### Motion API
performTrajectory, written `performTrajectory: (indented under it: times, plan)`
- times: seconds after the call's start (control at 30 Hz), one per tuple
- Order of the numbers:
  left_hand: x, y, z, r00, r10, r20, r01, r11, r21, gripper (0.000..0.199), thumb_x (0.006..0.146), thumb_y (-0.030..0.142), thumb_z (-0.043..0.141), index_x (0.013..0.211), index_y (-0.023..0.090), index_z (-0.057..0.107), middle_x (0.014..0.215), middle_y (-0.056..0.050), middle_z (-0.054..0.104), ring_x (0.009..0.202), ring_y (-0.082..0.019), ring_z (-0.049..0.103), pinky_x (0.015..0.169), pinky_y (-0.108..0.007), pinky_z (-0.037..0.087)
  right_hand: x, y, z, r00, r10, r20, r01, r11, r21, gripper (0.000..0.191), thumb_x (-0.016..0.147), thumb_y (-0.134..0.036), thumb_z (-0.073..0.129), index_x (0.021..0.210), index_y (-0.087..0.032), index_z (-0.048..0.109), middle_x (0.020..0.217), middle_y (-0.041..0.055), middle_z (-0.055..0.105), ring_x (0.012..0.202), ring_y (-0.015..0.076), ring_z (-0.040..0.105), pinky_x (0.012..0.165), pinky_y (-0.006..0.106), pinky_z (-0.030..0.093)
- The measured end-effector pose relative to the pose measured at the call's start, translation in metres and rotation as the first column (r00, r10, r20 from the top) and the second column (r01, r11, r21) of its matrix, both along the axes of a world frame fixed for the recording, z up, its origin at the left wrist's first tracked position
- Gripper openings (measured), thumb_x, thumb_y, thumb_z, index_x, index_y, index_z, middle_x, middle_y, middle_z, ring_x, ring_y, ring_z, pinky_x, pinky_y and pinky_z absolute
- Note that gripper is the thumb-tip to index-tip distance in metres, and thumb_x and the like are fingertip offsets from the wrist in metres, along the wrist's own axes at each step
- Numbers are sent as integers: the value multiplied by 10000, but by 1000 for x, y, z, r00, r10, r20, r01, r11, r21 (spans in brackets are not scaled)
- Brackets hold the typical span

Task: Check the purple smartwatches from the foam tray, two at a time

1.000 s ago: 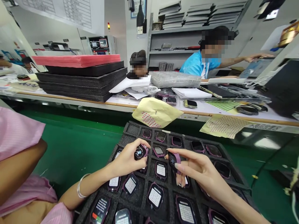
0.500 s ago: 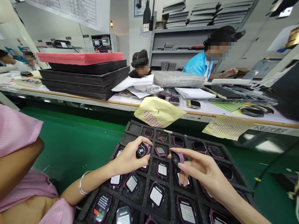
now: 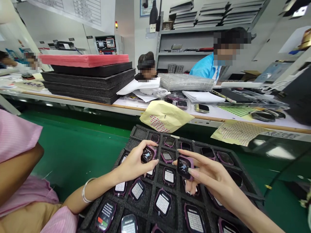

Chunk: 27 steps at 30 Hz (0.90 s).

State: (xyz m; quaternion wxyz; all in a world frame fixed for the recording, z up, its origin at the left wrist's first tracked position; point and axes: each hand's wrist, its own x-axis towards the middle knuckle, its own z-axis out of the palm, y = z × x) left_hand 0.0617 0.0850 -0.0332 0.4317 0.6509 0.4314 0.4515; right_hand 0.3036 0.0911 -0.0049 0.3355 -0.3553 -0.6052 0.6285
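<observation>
A black foam tray (image 3: 148,203) with square pockets lies before me, most of them holding purple-cased smartwatches such as this one (image 3: 162,203) with a lit white list on its screen. Between thumb and fingers of my left hand (image 3: 136,163) is a smartwatch (image 3: 147,154) showing a dark dial, at a pocket in the tray's left part. My right hand (image 3: 209,171) grips another smartwatch (image 3: 184,167) above the tray's middle, its dark dial turned toward me. Both watches lack straps. Some screens at the tray's far side are dark.
Beyond the tray runs a workbench (image 3: 116,105) with a stack of black foam trays (image 3: 89,81) topped by pink foam (image 3: 85,60). Yellow sheets (image 3: 166,117) hang over its edge. Clear plastic trays (image 3: 186,81) and papers lie there. A co-worker in blue (image 3: 204,68) is behind.
My right hand has turned its smartwatch so the screen faces me more fully. The left hand's smartwatch has tilted slightly, showing more of its dial, and its thumb has shifted.
</observation>
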Motion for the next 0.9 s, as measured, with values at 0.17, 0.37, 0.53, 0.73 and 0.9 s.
performTrajectory:
  times: [0.17, 0.37, 0.53, 0.73, 0.9]
  plan:
    - [5, 4, -1, 922, -102, 373, 211, 941, -264, 433, 725, 168, 651, 1122, 197, 478, 897, -12, 558, 639, -113, 587, 565, -256, 513, -5, 8, -7, 997, 28, -76, -34, 996, -81, 464, 847, -290, 624, 1287, -216, 495, 1128, 121, 646, 649, 159, 659, 504, 256, 541]
    - [5, 4, -1, 813, -92, 575, 334, 882, -332, 381, 715, 84, 580, 1078, 190, 536, 949, -61, 649, 924, -202, 624, 763, -347, 518, -11, 3, -13, 999, -43, -4, 43, 996, -80, 493, 804, -264, 642, 1268, -184, 494, 1080, 106, 655, 599, 125, 615, 484, 231, 509]
    - [6, 5, -3, 823, -137, 552, 350, 887, -302, 384, 729, 85, 572, 1095, 192, 532, 981, -69, 650, 982, -219, 619, 785, -359, 518, -10, 1, -14, 999, -51, 19, 51, 998, -45, 532, 793, -249, 645, 1294, -185, 479, 1066, 101, 671, 612, 129, 620, 495, 229, 493]
    - [7, 4, -2, 842, -166, 514, 345, 898, -275, 388, 727, 127, 614, 1098, 191, 518, 970, -69, 637, 972, -225, 614, 768, -367, 531, -9, 1, -13, 997, -70, 43, 70, 998, -6, 532, 792, -255, 651, 1295, -191, 493, 987, 75, 690, 584, 123, 622, 489, 217, 490]
    - [7, 3, -1, 852, -184, 490, 354, 892, -280, 367, 750, 154, 609, 1098, 186, 498, 961, -69, 629, 958, -220, 616, 757, -366, 538, -10, -1, -12, 994, -97, 59, 97, 995, 0, 487, 806, -301, 652, 1265, -202, 520, 1016, 80, 695, 558, 112, 614, 475, 207, 481]
